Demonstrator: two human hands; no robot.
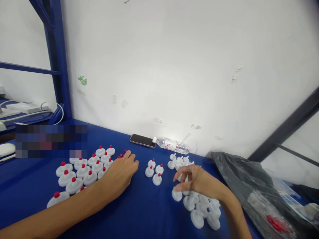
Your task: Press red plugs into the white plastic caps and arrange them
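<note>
My left hand [124, 167] reaches over a small pile of red caps [120, 156]. Its fingers are bent and slightly apart; the thumb is hidden. Over on the right, my right hand [195, 179] hovers above a cluster of round white nozzle lids [202, 209], fingers curved and thumb apart from them. The thumb tip is at a white lid [176, 195], and whether it touches I cannot tell. Between the hands stand several white lids with red caps [157, 179]. A larger group of red-capped lids [83, 170] stands left, partly behind my left forearm.
At the wall lie a phone [142, 140] and a plastic bottle [171, 145] on its side. A dark grey plastic bag [239, 179] covers the right side, with a clear bag of red pieces [277, 223] on it. A blue post [61, 59] rises at left.
</note>
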